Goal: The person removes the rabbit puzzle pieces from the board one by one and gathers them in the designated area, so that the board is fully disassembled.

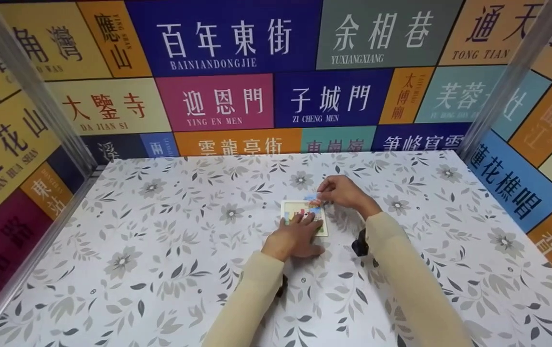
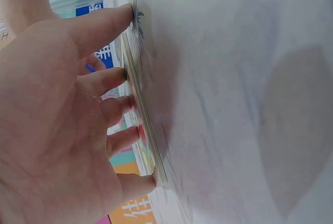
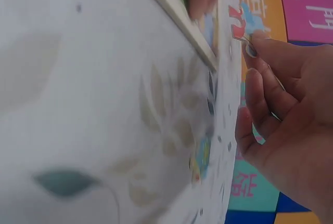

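A small framed jigsaw puzzle [image 1: 325,226] with a pale border lies on the table, its picture partly covered by my left hand [image 1: 297,236]. In the left wrist view, several fingertips of that hand [image 2: 62,115] rest on the puzzle board [image 2: 147,125], while the thumb reaches past its edge to the tabletop. My right hand [image 1: 345,193] pinches a blue and red puzzle piece [image 3: 238,22] between thumb and fingers. The head view has this piece [image 1: 312,198] over the board's upper right corner; whether it touches the board I cannot tell.
Another colourful puzzle piece [image 3: 202,159] lies on the cloth in the right wrist view. A white leaf-patterned cloth [image 1: 169,260] covers the table. Colourful panels with lettering [image 1: 218,101] stand behind it and at both sides, with clear posts [image 1: 512,72] at the corners.
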`<action>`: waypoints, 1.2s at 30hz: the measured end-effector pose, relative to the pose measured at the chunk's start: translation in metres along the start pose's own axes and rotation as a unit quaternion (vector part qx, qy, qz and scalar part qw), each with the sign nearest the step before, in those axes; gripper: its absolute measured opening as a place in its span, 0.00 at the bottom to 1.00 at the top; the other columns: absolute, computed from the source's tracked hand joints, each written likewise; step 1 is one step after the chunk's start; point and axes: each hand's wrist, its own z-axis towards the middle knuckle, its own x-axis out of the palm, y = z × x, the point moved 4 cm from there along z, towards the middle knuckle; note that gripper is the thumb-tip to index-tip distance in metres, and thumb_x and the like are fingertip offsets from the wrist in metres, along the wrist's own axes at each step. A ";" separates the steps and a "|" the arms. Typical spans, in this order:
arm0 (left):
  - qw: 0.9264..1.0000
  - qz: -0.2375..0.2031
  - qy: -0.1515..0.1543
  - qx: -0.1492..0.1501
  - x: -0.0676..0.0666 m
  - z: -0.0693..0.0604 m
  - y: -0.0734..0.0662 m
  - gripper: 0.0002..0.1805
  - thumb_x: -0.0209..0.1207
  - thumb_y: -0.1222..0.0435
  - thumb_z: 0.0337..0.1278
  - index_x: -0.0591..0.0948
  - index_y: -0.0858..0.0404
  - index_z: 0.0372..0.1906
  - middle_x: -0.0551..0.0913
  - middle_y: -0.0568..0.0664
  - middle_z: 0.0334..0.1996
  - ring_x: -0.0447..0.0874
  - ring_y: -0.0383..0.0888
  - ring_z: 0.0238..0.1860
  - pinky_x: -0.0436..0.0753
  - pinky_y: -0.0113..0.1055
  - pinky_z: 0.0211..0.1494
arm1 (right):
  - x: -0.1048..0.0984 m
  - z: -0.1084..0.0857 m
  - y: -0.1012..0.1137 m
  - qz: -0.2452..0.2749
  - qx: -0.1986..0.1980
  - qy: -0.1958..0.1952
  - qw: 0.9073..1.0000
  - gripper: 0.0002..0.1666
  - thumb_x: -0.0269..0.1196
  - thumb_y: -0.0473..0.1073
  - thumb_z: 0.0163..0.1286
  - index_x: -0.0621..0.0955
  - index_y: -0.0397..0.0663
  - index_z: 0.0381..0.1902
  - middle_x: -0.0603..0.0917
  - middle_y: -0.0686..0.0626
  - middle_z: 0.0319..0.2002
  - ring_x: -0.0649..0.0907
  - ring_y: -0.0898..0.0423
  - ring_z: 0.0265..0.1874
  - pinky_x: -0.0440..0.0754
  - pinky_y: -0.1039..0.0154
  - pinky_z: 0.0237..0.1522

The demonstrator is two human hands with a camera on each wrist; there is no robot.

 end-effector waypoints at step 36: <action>1.000 -0.015 0.010 0.001 0.003 0.001 0.001 0.40 0.55 0.45 0.68 0.56 0.47 0.80 0.48 0.45 0.82 0.39 0.50 0.83 0.46 0.59 0.82 | -0.068 -0.046 -0.083 -0.038 0.111 -0.032 0.993 0.16 0.62 0.41 0.72 0.82 0.35 0.50 0.85 0.47 0.40 0.78 0.58 0.36 0.76 0.67 0.40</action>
